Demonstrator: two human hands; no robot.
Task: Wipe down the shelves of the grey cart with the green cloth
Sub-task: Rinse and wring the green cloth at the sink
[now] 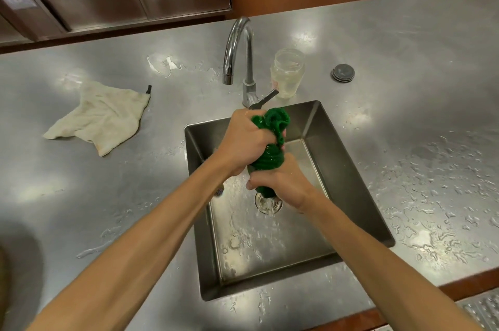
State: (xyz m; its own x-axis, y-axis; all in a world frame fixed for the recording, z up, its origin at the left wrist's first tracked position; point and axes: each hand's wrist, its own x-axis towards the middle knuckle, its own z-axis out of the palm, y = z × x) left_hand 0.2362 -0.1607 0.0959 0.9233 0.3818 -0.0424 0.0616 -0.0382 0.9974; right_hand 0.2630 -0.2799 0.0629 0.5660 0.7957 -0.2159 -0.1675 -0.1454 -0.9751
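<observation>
Two hands wrung the green cloth (272,120) over the sink (340,158): left hand (247,141) gripping its top, right hand (285,185) its bottom, each grip closed tight. Left too wet, it would probably streak the shelves.

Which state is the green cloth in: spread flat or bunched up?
Bunched up: left hand and right hand grip the green cloth, twisted tight, over the sink.

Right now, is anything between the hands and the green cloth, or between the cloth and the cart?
No: left hand and right hand both grip the green cloth over the sink. The grey cart is out of view, so that path cannot be judged.
</observation>
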